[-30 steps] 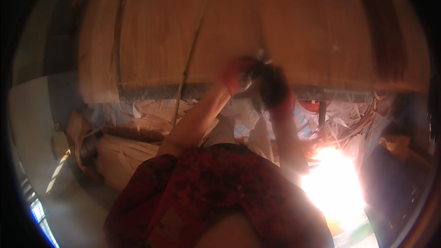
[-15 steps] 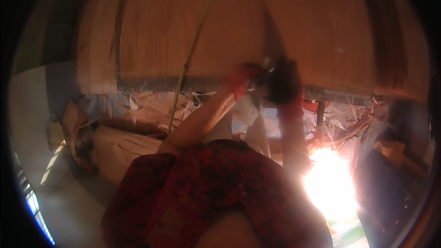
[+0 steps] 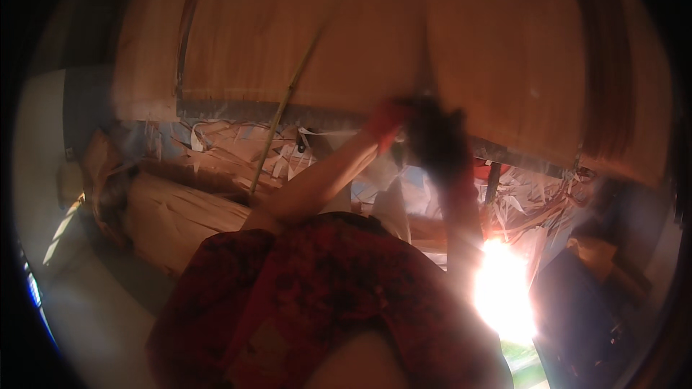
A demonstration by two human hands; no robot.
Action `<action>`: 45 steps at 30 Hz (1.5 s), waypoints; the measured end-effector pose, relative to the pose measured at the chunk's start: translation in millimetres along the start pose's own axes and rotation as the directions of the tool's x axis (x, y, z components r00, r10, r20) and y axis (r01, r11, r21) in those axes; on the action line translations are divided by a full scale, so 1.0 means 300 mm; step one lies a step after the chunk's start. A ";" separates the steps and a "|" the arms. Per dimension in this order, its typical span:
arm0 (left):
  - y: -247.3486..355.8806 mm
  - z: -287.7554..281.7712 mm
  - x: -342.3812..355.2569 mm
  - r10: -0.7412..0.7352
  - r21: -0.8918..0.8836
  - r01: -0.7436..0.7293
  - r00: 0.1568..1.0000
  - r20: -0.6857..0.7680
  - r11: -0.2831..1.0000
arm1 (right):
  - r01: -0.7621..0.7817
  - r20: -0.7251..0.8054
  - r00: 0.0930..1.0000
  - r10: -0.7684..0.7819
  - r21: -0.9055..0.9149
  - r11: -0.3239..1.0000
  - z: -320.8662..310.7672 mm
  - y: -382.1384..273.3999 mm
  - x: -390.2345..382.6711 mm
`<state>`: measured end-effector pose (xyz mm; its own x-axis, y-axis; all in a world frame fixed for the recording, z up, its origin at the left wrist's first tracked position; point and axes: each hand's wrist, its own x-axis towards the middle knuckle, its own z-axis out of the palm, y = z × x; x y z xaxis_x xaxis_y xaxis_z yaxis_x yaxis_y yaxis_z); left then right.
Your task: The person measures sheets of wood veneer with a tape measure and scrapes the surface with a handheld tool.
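Note:
Both hands meet at the front edge of a broad sheet of wood veneer. My left hand, in a red and dark glove, is close against my right hand, whose glove looks black with a red cuff. The fingers of both are dark and smeared by motion, so what they grip, if anything, cannot be made out. Just beyond them a narrow dark gap runs away from me between veneer pieces. To the left of my hands, a thin bamboo stick lies slanted across the veneer and over its front edge.
Torn veneer scraps litter the ground below the front edge, on both sides of me. A bundle of veneer sheets lies at the lower left. Bright glare washes out part of the lower right, beside a dark blue surface.
The whole view has tilted, with the left side higher and the right side lower. My hands stay together at the edge, and the dark gap beyond them looks narrower.

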<state>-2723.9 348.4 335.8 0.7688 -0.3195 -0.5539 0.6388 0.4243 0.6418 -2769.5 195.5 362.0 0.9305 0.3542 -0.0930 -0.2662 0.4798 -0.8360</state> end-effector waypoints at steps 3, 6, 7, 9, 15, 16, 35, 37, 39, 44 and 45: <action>0.031 0.011 -0.032 0.048 0.186 -0.016 0.984 -0.170 0.982 | -0.246 0.053 0.968 0.246 0.006 0.969 -0.120 0.034 -0.110; 0.003 -0.067 -0.029 0.032 0.233 0.020 0.975 -0.219 0.972 | 0.121 -0.184 0.977 -0.106 0.071 0.990 -0.095 -0.193 -0.016; -0.002 -0.060 -0.029 0.032 0.249 0.024 0.975 -0.220 0.968 | 0.039 -0.405 0.880 -0.249 -0.459 0.888 -0.138 -0.211 0.047; -0.009 -0.025 -0.038 0.067 0.286 -0.006 0.977 -0.202 0.958 | -0.044 -0.264 0.824 -0.502 -0.912 0.409 -0.233 -0.118 0.212; -0.075 -0.056 -0.007 0.040 0.292 0.031 0.972 -0.233 0.956 | -0.406 -0.264 0.907 -0.328 -0.753 -0.517 -0.350 0.062 0.366; -0.085 -0.068 -0.007 0.019 0.251 0.044 0.970 -0.242 0.967 | -0.386 -0.235 0.913 -0.335 -0.765 -0.515 -0.334 0.071 0.370; -0.570 -0.286 -0.308 -0.235 0.371 0.180 0.966 0.107 0.911 | -0.326 -0.213 0.936 -0.281 -0.826 -0.459 -0.381 0.046 0.368; -0.445 -0.271 -0.346 -0.443 0.157 0.439 0.896 -0.008 0.885 | -0.314 -0.174 0.931 -0.320 -0.831 -0.459 -0.414 0.051 0.322; -0.373 -0.260 -0.394 -0.408 0.345 0.394 0.912 -0.034 0.852 | -0.207 -0.062 0.910 -0.409 -0.924 -0.320 -0.411 0.014 0.276; -0.337 -0.238 -0.572 -0.263 0.350 0.257 0.964 -0.034 0.901 | -0.063 -0.170 0.877 -0.450 -0.968 0.243 -0.209 -0.032 -0.109; -0.346 -0.216 -0.587 -0.222 0.344 0.215 0.975 -0.019 0.914 | -0.218 -0.363 0.916 -0.173 -0.809 0.546 -0.185 0.020 -0.227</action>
<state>-2927.6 415.7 332.4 0.6072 -0.3895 -0.6926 0.7595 0.0282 0.6499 -2820.4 129.9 333.3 0.9893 -0.0501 -0.1369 -0.1445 -0.4641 -0.8739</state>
